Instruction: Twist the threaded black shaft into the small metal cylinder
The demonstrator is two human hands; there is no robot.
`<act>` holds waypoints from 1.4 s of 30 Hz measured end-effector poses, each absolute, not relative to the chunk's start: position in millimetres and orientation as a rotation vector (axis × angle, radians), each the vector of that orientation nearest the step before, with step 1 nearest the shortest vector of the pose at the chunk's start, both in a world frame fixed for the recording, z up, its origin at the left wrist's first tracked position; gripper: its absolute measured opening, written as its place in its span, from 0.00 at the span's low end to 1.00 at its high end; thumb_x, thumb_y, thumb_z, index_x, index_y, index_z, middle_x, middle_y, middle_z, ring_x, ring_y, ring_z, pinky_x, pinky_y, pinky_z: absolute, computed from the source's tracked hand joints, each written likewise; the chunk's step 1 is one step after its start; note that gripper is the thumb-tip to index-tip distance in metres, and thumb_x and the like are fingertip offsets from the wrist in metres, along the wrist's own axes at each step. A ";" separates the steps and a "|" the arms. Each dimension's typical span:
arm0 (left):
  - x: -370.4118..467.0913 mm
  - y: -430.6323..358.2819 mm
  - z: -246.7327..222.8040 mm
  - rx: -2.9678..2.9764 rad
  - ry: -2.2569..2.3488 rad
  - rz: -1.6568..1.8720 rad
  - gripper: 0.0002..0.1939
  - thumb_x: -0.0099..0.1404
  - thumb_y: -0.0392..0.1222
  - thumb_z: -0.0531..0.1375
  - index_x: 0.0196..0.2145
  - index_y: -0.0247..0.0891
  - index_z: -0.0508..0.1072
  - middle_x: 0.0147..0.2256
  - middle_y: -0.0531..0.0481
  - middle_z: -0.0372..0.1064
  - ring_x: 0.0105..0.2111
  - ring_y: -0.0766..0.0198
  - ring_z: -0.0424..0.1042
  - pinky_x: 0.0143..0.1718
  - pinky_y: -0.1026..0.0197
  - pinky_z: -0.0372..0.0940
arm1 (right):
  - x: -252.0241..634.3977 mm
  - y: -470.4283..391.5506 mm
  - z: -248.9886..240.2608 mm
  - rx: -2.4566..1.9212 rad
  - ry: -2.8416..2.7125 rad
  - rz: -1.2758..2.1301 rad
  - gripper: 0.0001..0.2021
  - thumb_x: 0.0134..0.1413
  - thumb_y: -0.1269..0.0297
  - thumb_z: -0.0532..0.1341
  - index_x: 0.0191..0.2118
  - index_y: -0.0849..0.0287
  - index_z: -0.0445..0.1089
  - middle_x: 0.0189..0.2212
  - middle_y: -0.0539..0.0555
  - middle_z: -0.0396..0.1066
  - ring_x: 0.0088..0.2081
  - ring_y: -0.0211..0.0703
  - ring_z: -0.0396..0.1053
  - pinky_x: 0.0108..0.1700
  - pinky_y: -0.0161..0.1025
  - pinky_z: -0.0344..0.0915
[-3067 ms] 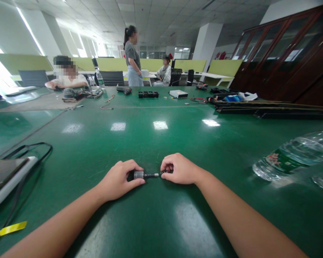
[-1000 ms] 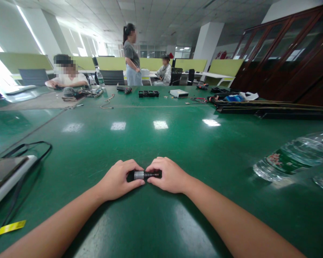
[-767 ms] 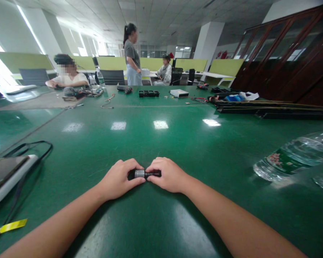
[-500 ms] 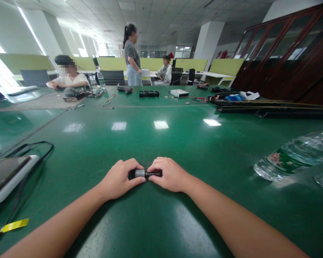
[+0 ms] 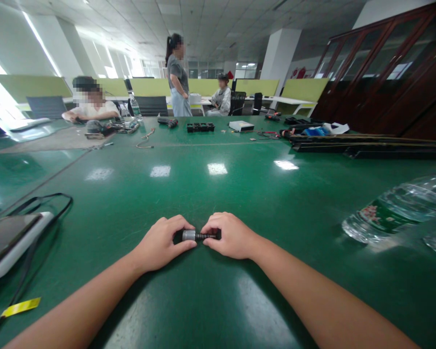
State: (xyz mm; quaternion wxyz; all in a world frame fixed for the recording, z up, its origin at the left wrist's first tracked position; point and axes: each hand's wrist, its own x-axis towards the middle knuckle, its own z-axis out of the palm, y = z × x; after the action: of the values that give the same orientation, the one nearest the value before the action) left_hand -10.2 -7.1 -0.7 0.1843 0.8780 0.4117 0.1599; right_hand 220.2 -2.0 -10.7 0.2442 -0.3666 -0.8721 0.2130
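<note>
As the left hand [image 5: 160, 245] grips a cylinder [image 5: 189, 235], the right hand [image 5: 234, 236] curls opposite

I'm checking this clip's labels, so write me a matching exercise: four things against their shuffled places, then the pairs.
1. grey cylinder
2. yellow tag
3. green-labelled bottle
4. pale flat box

A. far part of the green table
B. held by the left hand
C. near the picture's right edge
D. on a black cord

Pairs: 1-B, 2-D, 3-C, 4-A
</note>
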 end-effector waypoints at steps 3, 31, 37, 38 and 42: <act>-10.3 -7.3 0.1 2.470 1.162 0.446 0.13 0.66 0.52 0.61 0.42 0.42 0.74 0.39 0.50 0.73 0.38 0.59 0.71 0.40 0.59 0.59 | 221.8 -2.1 -10.8 -1.004 -2.374 0.597 0.06 0.47 0.70 0.67 0.34 0.59 0.77 0.28 0.50 0.72 0.32 0.39 0.67 0.37 0.36 0.61; -11.5 -6.1 -0.5 2.459 1.169 0.466 0.13 0.65 0.51 0.62 0.43 0.42 0.74 0.38 0.51 0.72 0.34 0.61 0.69 0.39 0.59 0.60 | 244.2 4.8 -9.0 -1.106 -2.355 0.694 0.04 0.46 0.67 0.68 0.31 0.59 0.77 0.25 0.49 0.72 0.27 0.36 0.67 0.31 0.34 0.61; -11.2 -5.2 -1.1 2.448 1.169 0.460 0.13 0.63 0.50 0.64 0.42 0.41 0.74 0.37 0.51 0.72 0.34 0.60 0.69 0.37 0.60 0.59 | 224.2 -1.8 -16.2 -0.965 -2.222 0.782 0.16 0.46 0.76 0.65 0.44 0.59 0.75 0.33 0.51 0.74 0.34 0.37 0.70 0.41 0.35 0.66; -11.2 -5.4 -1.1 2.448 1.170 0.462 0.12 0.63 0.49 0.64 0.41 0.41 0.74 0.37 0.51 0.72 0.34 0.60 0.69 0.37 0.60 0.58 | 222.0 -2.5 -17.3 -0.958 -2.210 0.799 0.17 0.47 0.77 0.64 0.45 0.59 0.74 0.33 0.51 0.75 0.34 0.38 0.71 0.41 0.35 0.66; -11.5 -7.2 -0.5 2.446 1.175 0.478 0.14 0.62 0.50 0.65 0.42 0.41 0.74 0.37 0.52 0.72 0.35 0.61 0.69 0.37 0.60 0.58 | 220.0 -2.9 -19.8 -0.977 -2.178 0.843 0.17 0.48 0.76 0.64 0.47 0.58 0.73 0.34 0.51 0.75 0.34 0.38 0.71 0.41 0.35 0.67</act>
State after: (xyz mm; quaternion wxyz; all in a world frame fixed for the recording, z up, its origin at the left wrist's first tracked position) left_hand -11.5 -7.2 -0.5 0.1919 0.8713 0.4183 0.1703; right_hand 220.0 -2.9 -19.8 0.3003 -0.3681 -0.8206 0.3177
